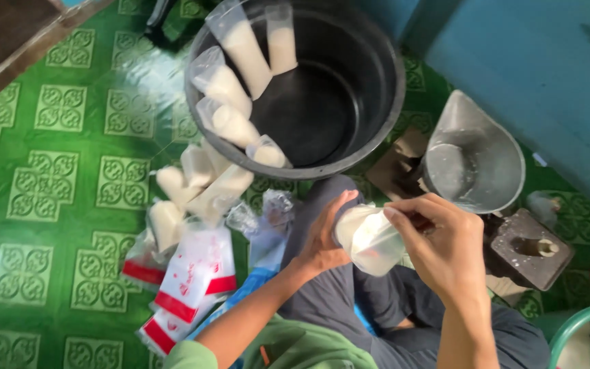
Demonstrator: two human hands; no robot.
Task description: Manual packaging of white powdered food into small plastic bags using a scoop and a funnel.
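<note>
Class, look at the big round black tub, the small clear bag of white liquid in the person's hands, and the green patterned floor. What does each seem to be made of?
Big round black tub: probably plastic, smooth, with a dull sheen along its rim.
Small clear bag of white liquid: thin, glossy, see-through plastic film, held between left hand and right hand.
Green patterned floor: glossy and reflective; vinyl sheet or tile, cannot tell which.

Pretty bright daylight, looks like it comes from the upper left. There's glare on the shiny green floor (69,178), the inside of the black tub (370,61) stays dark, and everything's slightly soft, with wide-angle stretch at the edges.
</note>
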